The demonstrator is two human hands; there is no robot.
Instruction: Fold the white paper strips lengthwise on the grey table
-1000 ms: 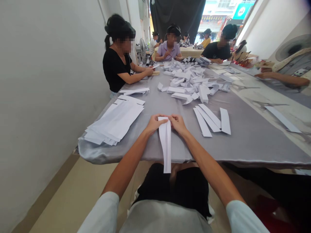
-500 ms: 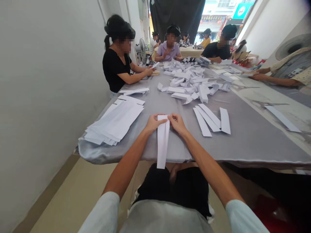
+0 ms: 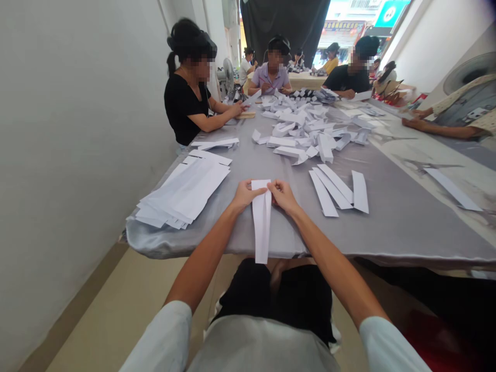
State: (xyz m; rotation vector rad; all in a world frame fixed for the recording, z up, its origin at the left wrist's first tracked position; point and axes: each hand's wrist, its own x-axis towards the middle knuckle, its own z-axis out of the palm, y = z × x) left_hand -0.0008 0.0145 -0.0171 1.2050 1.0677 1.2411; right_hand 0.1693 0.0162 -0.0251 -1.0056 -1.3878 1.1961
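One paper strip, gripped by left hand and right hand, paper stack beside

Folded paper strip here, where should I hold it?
Grip the folded paper strip at its far end, from above, where your left hand and right hand sit: that end lies on the table, the near end juts past the edge.
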